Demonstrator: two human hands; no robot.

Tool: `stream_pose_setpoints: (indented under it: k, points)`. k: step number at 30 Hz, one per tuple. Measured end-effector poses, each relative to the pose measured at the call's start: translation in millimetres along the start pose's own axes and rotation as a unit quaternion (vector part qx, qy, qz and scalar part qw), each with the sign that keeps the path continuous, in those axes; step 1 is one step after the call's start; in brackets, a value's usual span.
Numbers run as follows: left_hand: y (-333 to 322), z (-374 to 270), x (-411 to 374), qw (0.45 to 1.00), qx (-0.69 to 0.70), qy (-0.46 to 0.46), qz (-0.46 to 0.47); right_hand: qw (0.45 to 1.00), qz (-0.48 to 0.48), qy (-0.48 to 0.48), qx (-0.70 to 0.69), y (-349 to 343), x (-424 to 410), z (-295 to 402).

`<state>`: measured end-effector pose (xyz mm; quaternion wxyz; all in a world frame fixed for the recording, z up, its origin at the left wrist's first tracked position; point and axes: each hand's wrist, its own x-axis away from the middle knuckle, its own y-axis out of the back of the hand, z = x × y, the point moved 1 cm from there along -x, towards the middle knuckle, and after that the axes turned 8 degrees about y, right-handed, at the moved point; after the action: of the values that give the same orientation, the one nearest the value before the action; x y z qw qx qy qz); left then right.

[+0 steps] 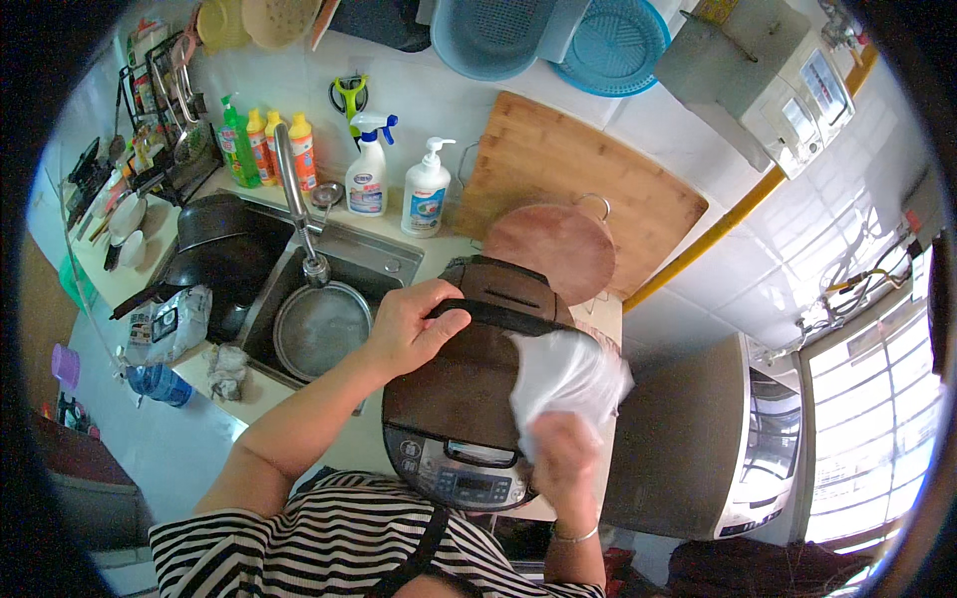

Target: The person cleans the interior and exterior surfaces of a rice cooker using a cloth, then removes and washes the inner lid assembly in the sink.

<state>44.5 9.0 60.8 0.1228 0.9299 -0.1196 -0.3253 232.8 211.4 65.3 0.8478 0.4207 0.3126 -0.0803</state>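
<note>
A brown rice cooker (456, 396) with a front button panel (471, 482) stands close before me on the counter. My left hand (415, 327) grips the left end of its black carrying handle (508, 317), which is raised across the lid. In my right hand (564, 456) is a white cloth or wipe (564, 374), blurred by motion, over the cooker's right side. Part of the cooker's right edge is hidden behind the cloth and hand. The lid is down.
Left of the cooker is a double sink (258, 314) with a black wok (217, 261), a round strainer (323, 329) and a faucet (291, 179). Bottles (366, 176) line the wall. Cutting boards (553, 149) lean behind; a large appliance (688, 433) stands right.
</note>
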Motion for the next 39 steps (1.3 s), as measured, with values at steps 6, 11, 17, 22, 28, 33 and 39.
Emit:
stream_pose_setpoints:
  k: [6, 11, 17, 22, 28, 33, 39]
  points:
    - [4.5, 2.2, 3.2, 1.000, 0.002, 0.019, 0.001, 0.976, 0.209, 0.057, 0.028, -14.7, -23.8, 15.4]
    - [9.0, -0.7, 5.4, 0.993, 0.053, 0.065, 0.078, 0.989, 0.107, 0.102, 0.031, -22.5, -73.8, -19.0]
    - [15.4, 3.7, -5.1, 0.997, 0.037, -0.029, 0.068, 0.994, 0.069, 0.078, 0.044, -67.0, -121.4, -32.8]
    - [10.1, 14.2, -19.1, 0.994, 0.052, -0.042, 0.091, 0.965, 0.054, 0.203, 0.160, -129.1, -150.9, -65.6]
    - [2.6, 35.6, -28.7, 0.994, 0.080, 0.030, 0.073, 0.957, 0.227, 0.172, 0.046, -123.8, -132.9, -29.5]
    - [0.7, 26.7, -25.6, 0.993, 0.090, 0.051, 0.064, 0.927, 0.288, 0.232, -0.068, -80.6, -87.5, 30.4]
    - [4.9, 22.8, -24.1, 0.979, 0.126, 0.121, 0.104, 0.937, 0.220, 0.236, 0.136, -78.5, -105.6, 8.4]
